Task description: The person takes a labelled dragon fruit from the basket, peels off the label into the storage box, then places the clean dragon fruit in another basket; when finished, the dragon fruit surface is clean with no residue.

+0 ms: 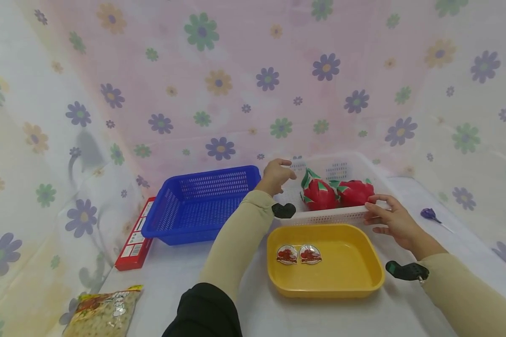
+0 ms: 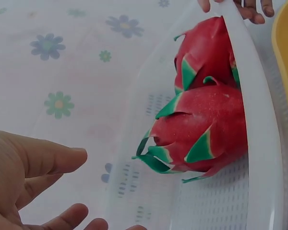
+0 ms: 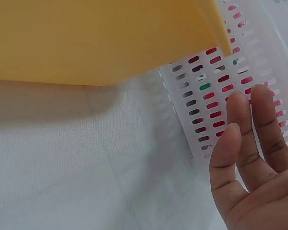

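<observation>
Two red dragon fruits with green-tipped scales, one on the left (image 1: pixel 319 193) and one on the right (image 1: pixel 356 193), sit side by side in a white slotted basket (image 1: pixel 324 216). My left hand (image 1: pixel 275 178) hovers by the basket's left end, thumb and fingers apart with nothing between them. At the front right corner, my right hand (image 1: pixel 394 224) straddles the rim. In the right wrist view its fingers (image 3: pixel 245 129) extend fairly straight along the slotted outer wall. The left wrist view shows the left dragon fruit (image 2: pixel 206 127) nearer and the right one (image 2: pixel 206 52) behind it.
A yellow tray (image 1: pixel 346 262) with two round stickers (image 1: pixel 298 254) stands in front of the white basket. Left are a blue basket (image 1: pixel 202 206), a red box (image 1: pixel 135 243) and a filled plastic bag (image 1: pixel 105 311). A purple-wrapped lollipop (image 1: pixel 431 215) lies right.
</observation>
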`<state>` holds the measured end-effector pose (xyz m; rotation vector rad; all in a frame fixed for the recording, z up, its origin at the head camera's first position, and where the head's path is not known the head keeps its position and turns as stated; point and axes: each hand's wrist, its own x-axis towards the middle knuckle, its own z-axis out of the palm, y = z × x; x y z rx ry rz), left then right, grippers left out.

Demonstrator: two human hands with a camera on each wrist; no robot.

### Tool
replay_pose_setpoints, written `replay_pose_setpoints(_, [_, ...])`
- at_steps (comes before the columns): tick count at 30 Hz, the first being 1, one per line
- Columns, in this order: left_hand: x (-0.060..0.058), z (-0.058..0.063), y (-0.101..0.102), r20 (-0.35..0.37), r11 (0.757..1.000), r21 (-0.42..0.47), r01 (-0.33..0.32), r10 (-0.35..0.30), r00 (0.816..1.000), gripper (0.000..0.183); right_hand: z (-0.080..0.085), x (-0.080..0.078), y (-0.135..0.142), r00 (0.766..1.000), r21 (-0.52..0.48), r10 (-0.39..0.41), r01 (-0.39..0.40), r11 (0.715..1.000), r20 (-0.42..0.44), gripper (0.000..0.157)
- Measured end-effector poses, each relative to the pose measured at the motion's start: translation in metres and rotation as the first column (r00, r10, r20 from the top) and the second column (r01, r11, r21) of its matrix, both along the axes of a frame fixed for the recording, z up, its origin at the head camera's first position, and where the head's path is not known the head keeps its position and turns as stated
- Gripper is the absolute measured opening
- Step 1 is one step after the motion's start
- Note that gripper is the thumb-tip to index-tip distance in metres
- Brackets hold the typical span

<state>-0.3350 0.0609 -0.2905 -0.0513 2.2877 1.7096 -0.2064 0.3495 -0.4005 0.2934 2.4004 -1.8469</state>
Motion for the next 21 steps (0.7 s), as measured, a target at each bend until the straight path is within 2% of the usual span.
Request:
replay_pose_setpoints(10, [0.007,-0.004,-0.003,-0.019,0.997,0.067,0.049,-0.048,0.999,0.046,-0.002,0.000,0.000,1.000,-0.004,-0.005,0.005,1.000,0.000,0.038])
replay_pose_setpoints(14, [0.008,-0.006,-0.005,-0.011,0.992,0.116,0.049,-0.048,0.999,0.046,0.000,0.001,-0.001,1.000,0.000,-0.001,0.001,1.000,-0.004,0.039])
replay_pose_setpoints(21, [0.007,-0.006,-0.010,0.003,0.986,0.151,0.071,-0.072,0.997,0.049,0.003,0.001,-0.002,1.000,-0.009,0.000,0.000,1.000,-0.006,0.037])
